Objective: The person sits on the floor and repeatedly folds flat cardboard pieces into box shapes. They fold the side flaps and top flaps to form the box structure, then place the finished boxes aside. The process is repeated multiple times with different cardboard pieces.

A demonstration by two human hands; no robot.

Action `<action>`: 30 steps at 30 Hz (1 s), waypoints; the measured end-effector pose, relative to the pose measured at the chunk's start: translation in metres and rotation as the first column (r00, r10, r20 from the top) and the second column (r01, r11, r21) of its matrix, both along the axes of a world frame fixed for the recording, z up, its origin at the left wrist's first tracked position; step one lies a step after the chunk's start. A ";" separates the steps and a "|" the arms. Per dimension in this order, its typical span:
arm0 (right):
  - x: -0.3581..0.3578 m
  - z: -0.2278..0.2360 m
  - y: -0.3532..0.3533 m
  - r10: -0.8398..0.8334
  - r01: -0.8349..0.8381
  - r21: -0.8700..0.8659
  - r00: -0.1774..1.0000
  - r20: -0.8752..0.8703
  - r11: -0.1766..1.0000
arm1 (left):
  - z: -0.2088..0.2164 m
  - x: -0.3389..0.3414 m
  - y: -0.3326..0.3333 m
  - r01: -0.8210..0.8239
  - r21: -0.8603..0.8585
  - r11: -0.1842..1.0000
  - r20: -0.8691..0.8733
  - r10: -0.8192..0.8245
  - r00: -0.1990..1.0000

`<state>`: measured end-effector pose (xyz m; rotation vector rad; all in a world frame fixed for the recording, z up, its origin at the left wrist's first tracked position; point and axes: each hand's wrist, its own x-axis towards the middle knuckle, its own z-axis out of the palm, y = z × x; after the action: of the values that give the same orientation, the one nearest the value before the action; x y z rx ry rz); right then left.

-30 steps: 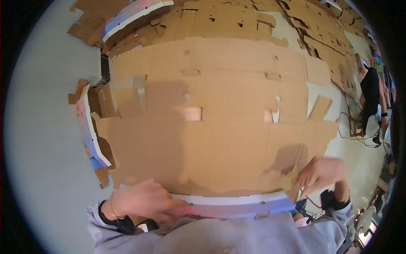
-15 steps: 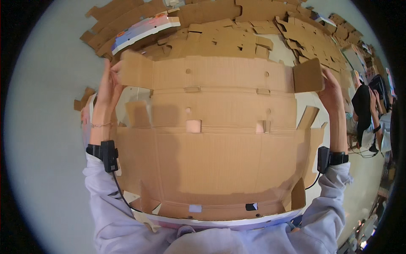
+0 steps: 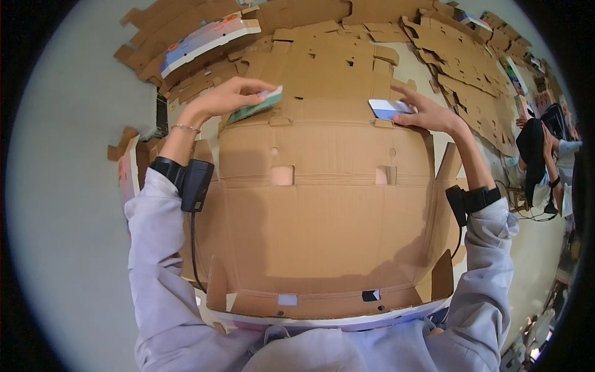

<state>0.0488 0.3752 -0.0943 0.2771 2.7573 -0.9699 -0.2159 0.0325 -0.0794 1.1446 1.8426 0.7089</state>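
A large flat brown die-cut cardboard box blank (image 3: pixel 322 211) is spread across the pale grey floor (image 3: pixel 68 204), its near edge against the person's grey-sleeved torso, near flaps tipped up. Two square cut-outs are seen mid-panel. A black band-mounted device (image 3: pixel 189 181) is worn on the left wrist, another black strap (image 3: pixel 472 199) on the right. Both arms are stretched along the blank's side edges to its far edge. The left hand (image 3: pixel 226 98) is curled round a folded-over far flap with green-and-white printed face (image 3: pixel 255 105), pinched between thumb and fingers. The right hand (image 3: pixel 427 113) lies flat, fingers pressed on a second far flap showing a white-blue printed face (image 3: pixel 387 109). Beyond the far edge, a heap of loose brown cardboard blanks (image 3: pixel 458 56) is piled toward the far right; a colour-printed blank (image 3: pixel 201 38) lies at far left. Another person (image 3: pixel 545 149) is seen at the right edge.
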 end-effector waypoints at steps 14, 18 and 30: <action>0.087 0.025 -0.070 0.183 0.061 0.683 0.942 -0.279 0.727 | 0.036 0.132 -0.038 0.191 0.064 0.979 -0.976 0.021 0.218; 0.095 0.027 -0.107 0.228 0.001 0.511 0.895 -0.385 0.859 | 0.016 0.144 -0.056 0.162 0.356 0.920 -0.747 0.176 0.641; 0.030 0.073 -0.086 0.199 -0.231 0.254 0.969 0.145 0.939 | 0.078 0.115 -0.017 -0.042 -0.196 0.980 -0.817 -0.140 0.559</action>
<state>0.0784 0.2889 -0.0214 0.0657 2.7344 -0.5076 -0.1005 0.0153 -0.0015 1.5393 2.5641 -0.1455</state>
